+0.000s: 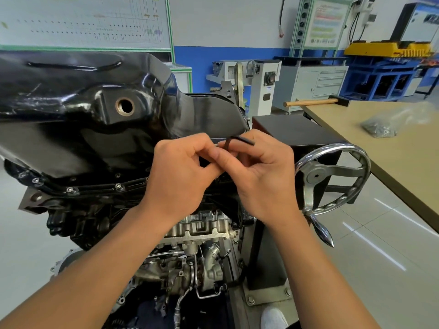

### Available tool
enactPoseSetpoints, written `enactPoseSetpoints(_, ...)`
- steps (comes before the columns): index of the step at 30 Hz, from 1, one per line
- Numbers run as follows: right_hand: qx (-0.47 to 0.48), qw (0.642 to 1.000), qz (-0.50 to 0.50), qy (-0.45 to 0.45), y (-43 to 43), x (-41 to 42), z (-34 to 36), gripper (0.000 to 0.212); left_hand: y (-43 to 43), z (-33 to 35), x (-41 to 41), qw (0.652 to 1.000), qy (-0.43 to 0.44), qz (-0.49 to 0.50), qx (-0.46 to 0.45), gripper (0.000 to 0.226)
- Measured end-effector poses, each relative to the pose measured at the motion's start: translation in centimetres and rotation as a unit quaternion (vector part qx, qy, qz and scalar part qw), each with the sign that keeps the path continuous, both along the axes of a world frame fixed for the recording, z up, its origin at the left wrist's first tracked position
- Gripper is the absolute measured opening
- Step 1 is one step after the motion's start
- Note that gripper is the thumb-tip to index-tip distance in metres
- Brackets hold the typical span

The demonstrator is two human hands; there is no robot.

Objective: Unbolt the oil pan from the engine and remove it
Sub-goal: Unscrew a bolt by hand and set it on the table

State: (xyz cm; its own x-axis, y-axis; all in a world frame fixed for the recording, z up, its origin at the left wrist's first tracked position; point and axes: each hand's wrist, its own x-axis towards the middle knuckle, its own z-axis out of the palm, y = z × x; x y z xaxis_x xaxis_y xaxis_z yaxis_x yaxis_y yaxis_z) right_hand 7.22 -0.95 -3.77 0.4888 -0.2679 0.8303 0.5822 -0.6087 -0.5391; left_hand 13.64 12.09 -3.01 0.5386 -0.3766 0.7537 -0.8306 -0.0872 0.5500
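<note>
Nearest, at 6 o'clock, the engine [202, 226] hangs inverted on its stand, which puts the oil pan [71, 96] uppermost, filling 9 to 11 o'clock and still seated on the block. Both hands meet dead centre at the pan's right end. The right hand [263, 181] curls its fingers round an L-shaped hex key [240, 139], and the left hand [180, 176] pinches the key's short leg with bent fingertips, probably to steady the tip into a fastener hidden behind them. Flange bolts [118, 186] still line the near rim toward 8 o'clock, so unbolting looks far from finished. At 3 o'clock the handwheel [332, 172] crowds the right wrist and limits the key's swing. Further out at 2 o'clock, the table [392, 162] edge leaves floor between for lifting the pan away.
</note>
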Motion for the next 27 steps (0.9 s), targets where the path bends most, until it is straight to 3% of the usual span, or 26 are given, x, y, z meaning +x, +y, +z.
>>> enactPoseSetpoints(2, -0.015, 1.0, 0.009, 0.006, -0.1, -0.1, 0.0, 0.005, 0.2, -0.2, 0.0, 1.0, 0.014, -0.019, 0.004, 0.023)
enactPoseSetpoints(7, -0.074, 0.996, 0.051, 0.027, -0.1, -0.5, 0.0, 0.02, 0.8, -0.4, 0.0, 0.989, 0.056, -0.119, 0.06, 0.018)
enactPoseSetpoints(9, -0.091, 0.993, 0.052, 0.045, -0.1, -0.4, -0.1, 0.019, 0.4, -0.6, 0.2, 0.992, 0.052, -0.11, 0.035, 0.015)
enactPoseSetpoints(12, -0.045, 0.998, 0.04, 0.018, -0.2, -0.4, -0.2, 0.012, -0.1, -0.9, 0.3, 0.999, 0.017, -0.051, -0.006, 0.004)
enactPoseSetpoints(16, 0.017, 1.0, 0.023, -0.006, -0.3, -0.2, -0.3, 0.007, -0.8, -1.0, -0.2, 0.999, -0.025, 0.032, -0.011, 0.014)
enactPoseSetpoints(23, -0.066, 0.996, 0.046, 0.031, -0.3, -0.4, -0.1, 0.022, 0.4, -0.4, 0.2, 0.991, 0.04, -0.11, 0.069, 0.018)
enactPoseSetpoints(27, -0.067, 0.996, 0.054, 0.031, -0.5, -0.3, -0.2, 0.017, 0.2, -0.4, 0.2, 0.996, 0.055, -0.069, -0.017, 0.005)
